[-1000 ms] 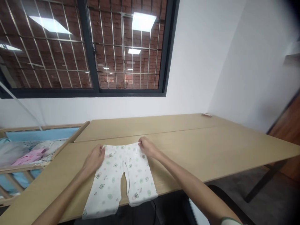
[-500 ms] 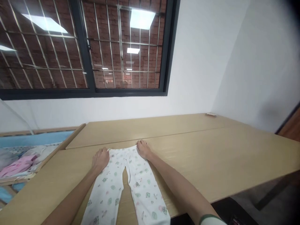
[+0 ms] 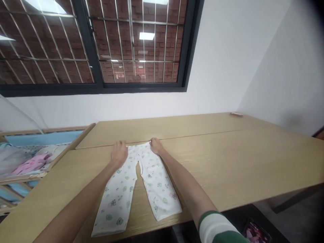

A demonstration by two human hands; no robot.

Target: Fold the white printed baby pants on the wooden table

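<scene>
Pants point(image 3: 117, 199) shifted up tan table point(image 3: 227, 162), right hand point(image 3: 156, 146) gripping them, left hand's point(image 3: 119, 153) grip unclear, crib point(image 3: 72, 146), barred window point(image 3: 87, 40)

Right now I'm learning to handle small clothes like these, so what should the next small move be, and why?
I'd probably ease the printed pants slightly away from the near edge of the tabletop: the left-side hem lies close to that edge, the right hand pinches one waistband corner, and the left hand, though blurred, is at the other.
</scene>
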